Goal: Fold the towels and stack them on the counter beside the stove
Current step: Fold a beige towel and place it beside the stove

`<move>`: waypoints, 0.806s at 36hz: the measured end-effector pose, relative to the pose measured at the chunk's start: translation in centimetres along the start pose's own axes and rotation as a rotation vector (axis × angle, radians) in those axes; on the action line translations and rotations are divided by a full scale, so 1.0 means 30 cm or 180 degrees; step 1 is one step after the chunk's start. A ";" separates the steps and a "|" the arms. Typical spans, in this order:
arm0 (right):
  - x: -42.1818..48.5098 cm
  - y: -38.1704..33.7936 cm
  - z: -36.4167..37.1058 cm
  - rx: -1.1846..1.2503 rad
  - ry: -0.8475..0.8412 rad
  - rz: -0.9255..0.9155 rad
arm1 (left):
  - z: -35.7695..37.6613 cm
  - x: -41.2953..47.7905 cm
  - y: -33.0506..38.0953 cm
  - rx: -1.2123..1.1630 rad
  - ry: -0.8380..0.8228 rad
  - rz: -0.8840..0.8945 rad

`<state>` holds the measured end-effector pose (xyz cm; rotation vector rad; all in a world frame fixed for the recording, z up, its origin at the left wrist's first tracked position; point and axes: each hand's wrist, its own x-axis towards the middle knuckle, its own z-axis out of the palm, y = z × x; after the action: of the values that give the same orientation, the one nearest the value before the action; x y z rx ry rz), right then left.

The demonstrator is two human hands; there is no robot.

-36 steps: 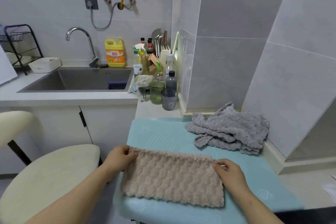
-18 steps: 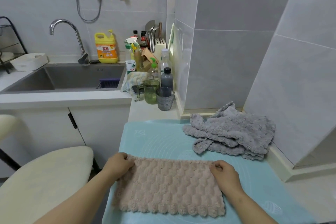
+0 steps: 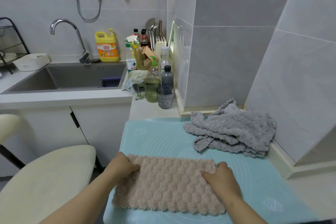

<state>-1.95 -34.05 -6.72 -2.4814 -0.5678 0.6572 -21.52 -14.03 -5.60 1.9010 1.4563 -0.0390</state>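
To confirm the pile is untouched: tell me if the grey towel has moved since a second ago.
No. The grey towel still lies bunched at the far right corner of the mat, against the tiled wall.

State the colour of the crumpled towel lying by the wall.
The crumpled towel is grey; the head view shows it.

Pink towel (image 3: 169, 183): plush, with a raised scale-like weave; a wide rectangle lying flat, long edges running left to right, on the near part of the pale blue mat (image 3: 160, 138) that covers the worktop (image 3: 151, 109).
Pink towel, grip: left hand (image 3: 121, 165) pinches its far left corner, right hand (image 3: 221, 174) its far right corner.
Grey towels (image 3: 234, 129): fluffy, unfolded, crumpled in a loose heap at the mat's far right corner against the tiled wall (image 3: 300, 96); their number cannot be told; apart from the pink towel.
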 end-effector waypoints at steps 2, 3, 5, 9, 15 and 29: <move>-0.004 0.003 -0.007 0.0067 -0.0121 -0.0063 | 0.000 -0.009 0.003 0.0131 -0.0042 -0.0027; -0.006 0.004 -0.010 0.0115 -0.0161 -0.0130 | 0.000 -0.015 0.004 0.0266 -0.0004 0.0011; -0.007 0.007 -0.014 0.0240 -0.0089 -0.0310 | 0.003 -0.026 0.009 0.0441 0.0140 0.0183; -0.006 0.010 -0.035 0.0619 0.0046 -0.0349 | 0.013 -0.022 0.017 0.0091 0.0300 0.0472; 0.033 -0.006 -0.125 0.0902 0.0314 -0.0358 | 0.013 -0.032 0.090 -0.1275 -0.0109 0.0190; 0.009 0.055 -0.125 0.1144 -0.0408 -0.0061 | 0.027 -0.061 0.045 -0.0682 -0.1016 0.0820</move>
<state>0.74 -36.56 -4.91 -2.1082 -0.4724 0.8357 -20.71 -16.10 -4.69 1.7957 0.9585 -0.0597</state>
